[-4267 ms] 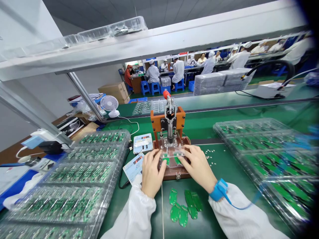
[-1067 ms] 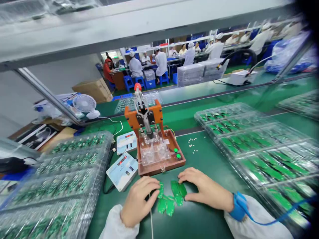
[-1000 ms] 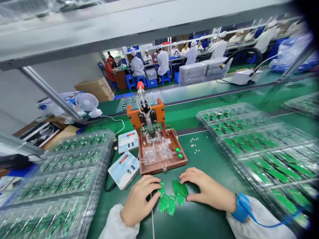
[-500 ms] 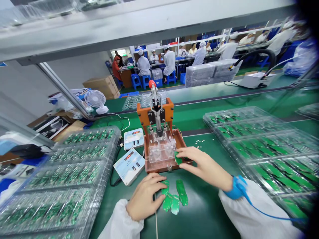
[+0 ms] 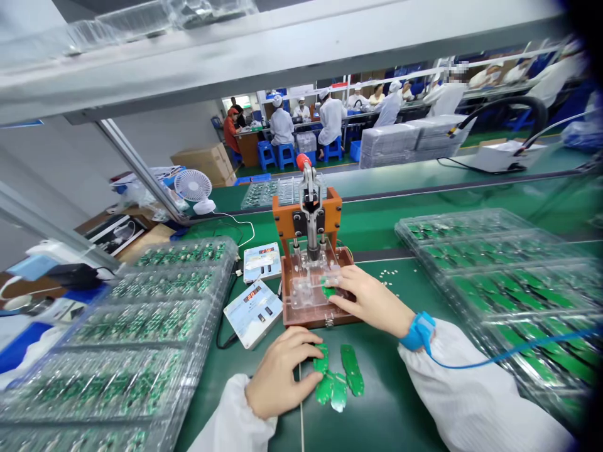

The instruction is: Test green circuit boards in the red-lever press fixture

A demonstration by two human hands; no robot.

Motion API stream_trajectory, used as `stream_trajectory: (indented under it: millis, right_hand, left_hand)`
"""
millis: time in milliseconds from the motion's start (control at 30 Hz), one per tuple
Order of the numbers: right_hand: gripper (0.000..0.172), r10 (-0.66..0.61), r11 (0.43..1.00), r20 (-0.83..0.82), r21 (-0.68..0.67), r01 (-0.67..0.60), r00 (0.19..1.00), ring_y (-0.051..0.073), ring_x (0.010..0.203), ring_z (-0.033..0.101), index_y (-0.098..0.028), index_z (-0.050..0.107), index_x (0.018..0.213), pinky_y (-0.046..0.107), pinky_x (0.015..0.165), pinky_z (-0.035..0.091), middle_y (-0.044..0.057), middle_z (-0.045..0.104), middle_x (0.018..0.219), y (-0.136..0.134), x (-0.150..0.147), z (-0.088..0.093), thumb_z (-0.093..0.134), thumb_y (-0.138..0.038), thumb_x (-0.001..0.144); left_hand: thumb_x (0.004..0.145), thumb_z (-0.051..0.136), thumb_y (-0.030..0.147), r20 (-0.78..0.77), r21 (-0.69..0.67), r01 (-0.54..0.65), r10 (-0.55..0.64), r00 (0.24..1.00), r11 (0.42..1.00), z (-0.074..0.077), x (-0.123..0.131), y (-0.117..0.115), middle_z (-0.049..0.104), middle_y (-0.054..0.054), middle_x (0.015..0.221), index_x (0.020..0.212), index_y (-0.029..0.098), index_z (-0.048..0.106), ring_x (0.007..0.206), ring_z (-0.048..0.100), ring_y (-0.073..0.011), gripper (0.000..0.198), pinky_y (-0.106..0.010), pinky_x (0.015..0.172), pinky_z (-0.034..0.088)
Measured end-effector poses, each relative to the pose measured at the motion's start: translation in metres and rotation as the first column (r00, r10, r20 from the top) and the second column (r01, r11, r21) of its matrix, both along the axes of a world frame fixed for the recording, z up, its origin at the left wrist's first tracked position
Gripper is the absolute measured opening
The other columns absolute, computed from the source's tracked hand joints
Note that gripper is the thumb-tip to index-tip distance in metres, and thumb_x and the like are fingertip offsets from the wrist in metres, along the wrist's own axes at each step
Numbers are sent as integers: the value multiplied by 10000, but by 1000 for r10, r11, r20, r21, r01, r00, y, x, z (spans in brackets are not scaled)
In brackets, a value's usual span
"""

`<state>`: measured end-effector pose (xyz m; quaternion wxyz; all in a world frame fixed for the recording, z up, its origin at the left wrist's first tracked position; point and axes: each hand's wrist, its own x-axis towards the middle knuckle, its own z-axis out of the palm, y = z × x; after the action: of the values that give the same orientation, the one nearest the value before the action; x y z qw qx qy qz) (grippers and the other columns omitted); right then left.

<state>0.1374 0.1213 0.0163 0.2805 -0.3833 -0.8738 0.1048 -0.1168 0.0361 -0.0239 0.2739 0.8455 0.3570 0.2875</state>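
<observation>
Seating a green circuit board [image 5: 328,290] in a clear acrylic press fixture [image 5: 306,292], the right hand [image 5: 370,300] pinches it between narrowed fingertips, needing it flat, while the left hand [image 5: 282,373] rests spread-fingered on loose green boards [image 5: 352,370].

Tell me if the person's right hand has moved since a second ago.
Yes. The right hand has moved forward, away from the green circuit boards on the mat, and now reaches onto the clear acrylic jig.

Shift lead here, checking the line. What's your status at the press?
Right hand holding a green circuit board over the clear nest of the hand press. Left hand on loose green boards. Clear trays of boards alongside.
</observation>
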Motion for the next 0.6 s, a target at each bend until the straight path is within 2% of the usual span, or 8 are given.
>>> stream_trajectory:
  millis: [100, 200, 267, 333, 433, 600]
  right_hand:
    - [154, 9, 1000, -3, 9, -9, 1000, 296, 1142, 607, -177, 704, 1095, 493, 1008, 546, 107, 714, 1165, 1, 1, -2, 701, -227, 949]
    - [157, 16, 1000, -25, 26, -16, 1000, 290, 1186, 593, -194, 708, 1111, 495, 1041, 531, 95, 714, 1189, 0, 1, -5, 670, -260, 975]
    - [173, 21, 999, -43, 31, -20, 999, 286, 1217, 578, -195, 703, 1133, 500, 1062, 521, 97, 700, 1231, -2, 2, -8, 634, -277, 998]
    - [196, 22, 999, -62, 37, -20, 998, 285, 1240, 564, -195, 697, 1156, 506, 1074, 515, 103, 679, 1276, -4, 2, -12, 605, -294, 1014]
    - [219, 14, 999, -86, 39, -11, 996, 283, 1269, 552, -200, 693, 1178, 506, 1083, 515, 109, 650, 1325, -7, 2, -16, 580, -313, 1028]
    - [217, 13, 1000, -122, 30, -10, 992, 287, 1288, 546, -217, 690, 1187, 529, 1095, 508, 105, 644, 1339, -7, 2, -20, 573, -312, 1031]
  left_hand:
    - [854, 724, 185, 95, 75, -20, 13, 995, 997, 18, 0, 5, 708, -63, 1197, 1043, 235, 684, 1141, 612, -251, 199, -433, 985, 528]
    - [896, 693, 192, 124, 184, -128, 106, 987, 974, 35, -1, 23, 709, -73, 1191, 1042, 234, 685, 1155, 606, -249, 152, -457, 1008, 508]
    - [895, 697, 194, 125, 247, -202, 176, 976, 948, 40, -2, 40, 711, -77, 1173, 1032, 229, 693, 1159, 603, -256, 141, -470, 1007, 504]
    - [887, 705, 196, 115, 283, -232, 207, 972, 931, 40, -2, 58, 708, -82, 1170, 1022, 221, 700, 1170, 596, -267, 137, -480, 1012, 497]
    - [887, 699, 192, 90, 293, -212, 194, 977, 932, 36, 0, 75, 707, -86, 1170, 1011, 205, 692, 1155, 599, -268, 125, -482, 1014, 492]
    - [893, 670, 190, 60, 268, -205, 196, 979, 941, 30, 3, 78, 694, -89, 1181, 988, 191, 680, 1161, 596, -264, 96, -476, 1026, 482]
